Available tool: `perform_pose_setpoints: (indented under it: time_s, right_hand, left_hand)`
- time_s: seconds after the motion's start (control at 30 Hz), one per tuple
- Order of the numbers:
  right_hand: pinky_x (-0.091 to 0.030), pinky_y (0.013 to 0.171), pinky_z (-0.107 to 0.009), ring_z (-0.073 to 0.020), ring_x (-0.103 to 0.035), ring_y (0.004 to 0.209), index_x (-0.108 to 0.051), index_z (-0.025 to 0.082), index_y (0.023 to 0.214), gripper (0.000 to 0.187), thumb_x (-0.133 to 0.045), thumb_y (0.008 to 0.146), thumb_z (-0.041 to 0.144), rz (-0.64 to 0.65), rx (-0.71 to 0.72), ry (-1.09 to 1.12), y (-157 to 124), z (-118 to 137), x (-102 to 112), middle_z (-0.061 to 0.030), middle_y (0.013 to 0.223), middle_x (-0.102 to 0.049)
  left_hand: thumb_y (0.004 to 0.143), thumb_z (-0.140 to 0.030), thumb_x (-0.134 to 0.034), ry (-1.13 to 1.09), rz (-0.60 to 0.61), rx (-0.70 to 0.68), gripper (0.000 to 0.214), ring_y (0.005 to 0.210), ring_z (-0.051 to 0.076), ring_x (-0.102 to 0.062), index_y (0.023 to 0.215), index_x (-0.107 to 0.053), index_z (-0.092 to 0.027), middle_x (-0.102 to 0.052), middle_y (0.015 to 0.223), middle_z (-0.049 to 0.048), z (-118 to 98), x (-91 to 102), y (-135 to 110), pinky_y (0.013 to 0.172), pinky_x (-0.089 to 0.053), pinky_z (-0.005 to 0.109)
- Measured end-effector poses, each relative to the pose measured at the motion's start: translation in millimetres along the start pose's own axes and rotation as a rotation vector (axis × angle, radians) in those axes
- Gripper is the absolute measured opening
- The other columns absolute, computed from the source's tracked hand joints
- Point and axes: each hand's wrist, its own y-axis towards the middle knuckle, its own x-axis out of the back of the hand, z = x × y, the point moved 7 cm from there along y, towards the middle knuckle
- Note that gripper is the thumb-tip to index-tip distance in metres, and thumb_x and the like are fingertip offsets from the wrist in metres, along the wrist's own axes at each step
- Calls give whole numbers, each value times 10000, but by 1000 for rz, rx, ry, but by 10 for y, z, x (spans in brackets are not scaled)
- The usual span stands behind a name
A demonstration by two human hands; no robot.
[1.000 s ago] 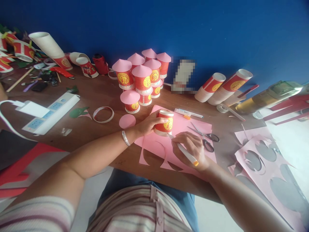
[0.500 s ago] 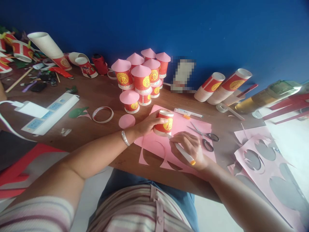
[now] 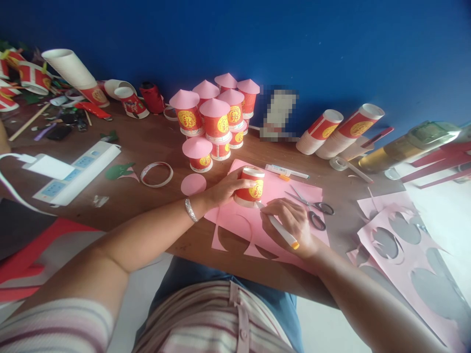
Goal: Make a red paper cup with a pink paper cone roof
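One red cup [image 3: 249, 195] on the pink sheet [image 3: 235, 214] | my left fingers [image 3: 243, 184] grip its side | my right fingers [image 3: 275, 208] grip a white pen [image 3: 282, 230], tip near the cup's lower rim

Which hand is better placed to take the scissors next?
Probably the right hand: it is nearer the scissors, though it holds a white pen. The left hand, farther away, holds a red cup.

Pink sheet [image 3: 274, 190] on brown table [image 3: 147, 147]
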Motion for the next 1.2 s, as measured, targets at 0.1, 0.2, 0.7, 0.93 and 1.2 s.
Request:
perform_pose_setpoints:
  time_s: [0.1,0.2,0.7,0.93,1.2]
  right_hand:
    - [-527,618,-257,-117,-577,595,-550,232,965,232,-615,914,15,-3,1,4,1,7,-1,28,717,-644]
    - [-525,618,-259,-117,-568,589,-548,229,960,236,-615,905,9,-1,0,9,-5,11,-7,29,709,-636]
    - [-552,618,-272,-127,-599,596,-552,228,963,243,-617,889,6,-28,40,37,-16,32,-3,24,720,-640]
    - [-554,606,-277,-131,-616,586,-562,239,973,248,-619,889,13,-13,17,24,-18,11,-17,27,724,-665]
    - [-539,603,-268,-123,-604,591,-553,241,976,241,-612,908,18,-4,18,34,-30,32,-41,26,726,-657]
  left_hand:
    - [826,-330,-820,-2,-1,-4,424,1024,215,-664,1207,-731,-168,-720,1144,82,-1,-2,0,873,-514,317]
    - [827,-323,-820,-13,4,-3,412,1011,210,-663,1199,-728,-169,-719,1127,78,8,-3,0,859,-511,311]
    - [821,-339,-821,0,-6,1,419,1018,222,-662,1189,-723,-167,-727,1114,73,10,-1,8,894,-507,334]
    - [839,-323,-810,0,7,3,400,1036,213,-655,1204,-729,-179,-720,1163,79,2,-4,-1,868,-513,304]
    - [830,-334,-812,36,3,-11,403,1010,215,-648,1185,-726,-163,-719,1126,82,-37,-35,-3,858,-514,308]
